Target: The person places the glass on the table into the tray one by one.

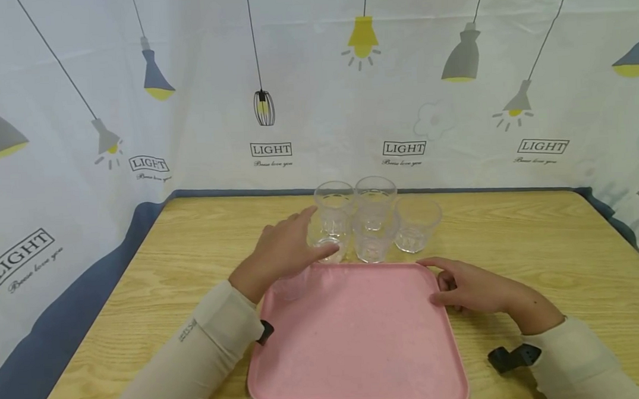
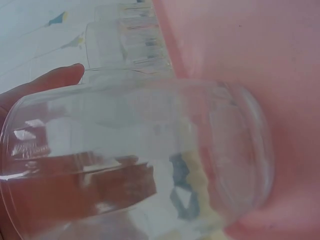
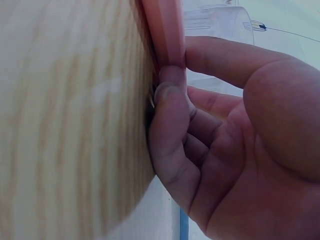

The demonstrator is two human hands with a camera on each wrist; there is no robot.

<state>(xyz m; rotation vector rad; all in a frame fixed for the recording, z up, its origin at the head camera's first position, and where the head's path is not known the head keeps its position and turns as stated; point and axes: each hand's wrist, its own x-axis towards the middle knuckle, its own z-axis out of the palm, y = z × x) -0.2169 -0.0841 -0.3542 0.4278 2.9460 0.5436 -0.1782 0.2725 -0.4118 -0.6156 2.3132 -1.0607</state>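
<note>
Tumblers [image 1: 418, 224], clear and faceted toward the base, cluster just beyond the smooth pink tray [image 1: 357, 335]; another cup [image 2: 140, 120] sits on its far-left corner. They look rigid, slick and perhaps breakable, best held round the wall. The left hand [image 1: 284, 248], thumb and fingers spread, is beside the front-left tumbler [image 1: 332, 233], contact unclear. The right hand [image 1: 475, 285] grips the stiff-looking tray's raised rim at its far-right corner, above the wood-grained table [image 1: 519, 238].

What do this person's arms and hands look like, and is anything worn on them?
The left hand and right hand wear no gloves. The left sleeve and right sleeve are cream-coloured. A small black fitting shows at the left cuff and another at the right cuff. Small dark print, unreadable here, marks the left sleeve.
</note>
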